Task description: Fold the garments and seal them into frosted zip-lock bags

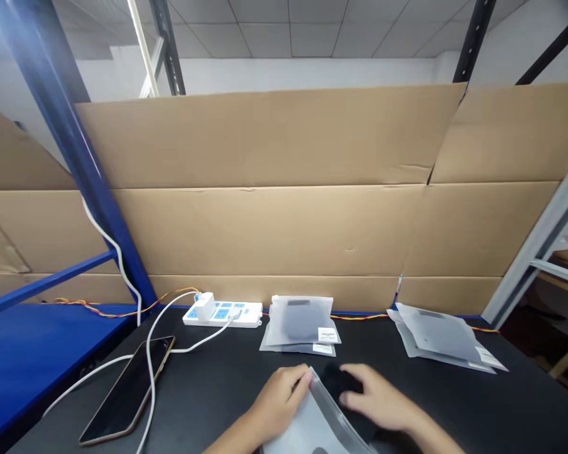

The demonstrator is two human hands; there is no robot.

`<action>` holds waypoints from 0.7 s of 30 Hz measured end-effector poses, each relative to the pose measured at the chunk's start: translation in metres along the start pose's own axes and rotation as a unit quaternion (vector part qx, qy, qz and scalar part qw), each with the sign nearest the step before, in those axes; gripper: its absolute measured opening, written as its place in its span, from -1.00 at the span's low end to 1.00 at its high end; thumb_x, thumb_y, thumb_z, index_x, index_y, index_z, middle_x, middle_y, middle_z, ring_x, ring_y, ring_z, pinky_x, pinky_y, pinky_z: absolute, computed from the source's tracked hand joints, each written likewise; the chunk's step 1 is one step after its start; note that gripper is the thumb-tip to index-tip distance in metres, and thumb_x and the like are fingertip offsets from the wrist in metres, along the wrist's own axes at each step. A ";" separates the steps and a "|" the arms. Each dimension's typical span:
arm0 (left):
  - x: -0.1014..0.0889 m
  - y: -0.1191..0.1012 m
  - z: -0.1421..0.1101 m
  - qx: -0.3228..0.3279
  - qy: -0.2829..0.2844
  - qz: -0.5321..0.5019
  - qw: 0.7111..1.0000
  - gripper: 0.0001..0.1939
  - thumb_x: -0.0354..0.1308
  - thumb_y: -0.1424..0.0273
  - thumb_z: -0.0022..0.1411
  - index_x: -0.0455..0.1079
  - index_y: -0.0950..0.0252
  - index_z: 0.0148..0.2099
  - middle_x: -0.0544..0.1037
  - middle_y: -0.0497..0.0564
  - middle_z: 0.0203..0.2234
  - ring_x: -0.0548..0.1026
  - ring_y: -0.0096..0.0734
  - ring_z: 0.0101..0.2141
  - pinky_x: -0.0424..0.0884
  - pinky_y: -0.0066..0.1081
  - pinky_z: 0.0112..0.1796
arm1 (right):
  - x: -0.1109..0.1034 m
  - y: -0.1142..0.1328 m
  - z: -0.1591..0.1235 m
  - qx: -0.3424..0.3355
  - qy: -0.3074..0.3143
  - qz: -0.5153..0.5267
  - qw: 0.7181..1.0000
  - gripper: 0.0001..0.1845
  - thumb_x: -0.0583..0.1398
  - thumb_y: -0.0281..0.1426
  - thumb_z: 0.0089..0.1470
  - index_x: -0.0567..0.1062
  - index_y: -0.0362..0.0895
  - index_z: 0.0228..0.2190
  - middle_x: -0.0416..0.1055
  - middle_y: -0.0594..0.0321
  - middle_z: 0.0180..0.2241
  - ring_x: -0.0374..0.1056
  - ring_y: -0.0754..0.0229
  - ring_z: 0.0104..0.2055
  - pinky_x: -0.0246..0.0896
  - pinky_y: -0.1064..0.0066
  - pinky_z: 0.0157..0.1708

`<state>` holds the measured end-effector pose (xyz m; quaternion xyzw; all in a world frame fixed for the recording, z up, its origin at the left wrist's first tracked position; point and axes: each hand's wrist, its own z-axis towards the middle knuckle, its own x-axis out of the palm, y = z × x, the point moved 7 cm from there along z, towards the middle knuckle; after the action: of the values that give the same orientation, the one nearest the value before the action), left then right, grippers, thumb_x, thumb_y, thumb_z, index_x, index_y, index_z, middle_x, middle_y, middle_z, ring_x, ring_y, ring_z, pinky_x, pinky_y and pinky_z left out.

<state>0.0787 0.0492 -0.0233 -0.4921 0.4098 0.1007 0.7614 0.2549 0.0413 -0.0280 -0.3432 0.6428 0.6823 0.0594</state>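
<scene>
A frosted plastic bag (307,429) lies tilted at the table's near edge, with a clear strip along its right side. My left hand (284,400) is closed on its upper corner, thumb on top. Just right of the bag, my right hand (376,397) is apart from it, with thumb and forefinger spread and nothing plainly between them. A dark, blurred patch lies between the two hands; whether it is a shadow or an object I cannot tell. The bag's lower part runs out of view.
Labelled frosted bags (300,321) are stacked behind my hands, with another stack (440,337) at the right. A white power strip (250,314) sits by the cardboard wall (274,233). White cables cross a phone (127,391) at left. A blue post (82,151) rises there.
</scene>
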 end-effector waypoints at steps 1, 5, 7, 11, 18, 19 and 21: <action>-0.001 0.001 0.000 0.001 0.006 0.024 1.000 -0.53 -0.22 0.19 0.50 0.29 0.24 -0.41 0.45 -0.07 -0.50 0.40 -0.37 -0.45 0.20 -0.44 -0.37 | -0.012 -0.011 -0.001 0.023 -0.019 0.022 0.999 -0.63 0.18 -0.38 0.01 0.56 -0.13 -0.11 0.55 0.16 -0.09 0.42 -0.01 -0.02 0.28 0.25 0.01; -0.015 0.007 -0.002 0.014 0.040 0.127 0.991 -0.60 -0.15 0.24 0.48 0.41 0.22 -0.32 0.56 -0.02 -0.44 0.53 -0.27 -0.38 0.24 -0.43 -0.35 | -0.050 -0.047 -0.014 0.064 -0.037 0.073 0.995 -0.55 0.19 -0.29 0.05 0.53 -0.13 -0.01 0.54 0.13 0.01 0.43 -0.07 0.05 0.29 0.17 0.08; -0.030 0.015 -0.004 0.025 0.064 0.166 0.984 -0.67 -0.05 0.25 0.45 0.46 0.19 -0.29 0.60 -0.03 -0.41 0.57 -0.25 -0.35 0.27 -0.44 -0.36 | -0.062 -0.061 -0.023 0.083 -0.054 0.068 0.993 -0.50 0.22 -0.22 0.04 0.52 -0.12 0.02 0.52 0.12 0.04 0.42 -0.10 0.07 0.28 0.15 0.11; -0.079 0.043 -0.005 0.016 0.079 0.220 0.972 -0.85 0.16 0.27 0.32 0.52 0.16 -0.27 0.62 -0.06 -0.39 0.57 -0.24 -0.33 0.33 -0.43 -0.31 | -0.070 -0.078 -0.037 0.105 -0.093 0.044 0.989 -0.39 0.25 -0.10 0.00 0.49 -0.12 0.06 0.50 0.10 0.08 0.39 -0.15 0.13 0.27 0.10 0.15; -0.107 0.046 -0.047 -0.056 -0.061 0.353 0.932 -0.66 0.08 0.36 0.34 0.43 0.22 0.13 0.46 0.18 0.11 0.40 0.07 0.08 0.31 -0.02 0.06 | -0.055 -0.063 -0.034 0.053 -0.040 0.107 0.992 -0.46 0.22 -0.12 0.09 0.42 -0.06 0.07 0.50 0.14 0.05 0.35 -0.07 0.16 0.21 0.20 0.20; -0.097 0.044 -0.059 -0.066 -0.056 0.358 0.930 -0.63 0.10 0.29 0.35 0.42 0.18 0.16 0.46 0.16 0.13 0.42 0.07 0.08 0.35 -0.02 0.04 | -0.053 -0.059 -0.033 0.044 -0.035 0.113 0.992 -0.48 0.22 -0.13 0.11 0.42 -0.05 0.07 0.51 0.16 0.03 0.35 -0.05 0.16 0.21 0.22 0.19; -0.077 0.046 -0.085 -0.080 -0.013 0.341 0.936 -0.52 0.19 0.18 0.28 0.36 0.03 0.24 0.44 0.08 0.18 0.44 0.08 0.09 0.41 -0.02 0.04 | -0.051 -0.052 -0.034 0.041 -0.046 0.106 0.992 -0.48 0.21 -0.14 0.12 0.40 -0.03 0.08 0.50 0.19 0.04 0.34 -0.04 0.16 0.22 0.23 0.18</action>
<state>-0.0415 0.0204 -0.0133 -0.3801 0.5336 0.3935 0.6450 0.3338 0.0374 -0.0417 -0.2386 0.7000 0.6724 0.0299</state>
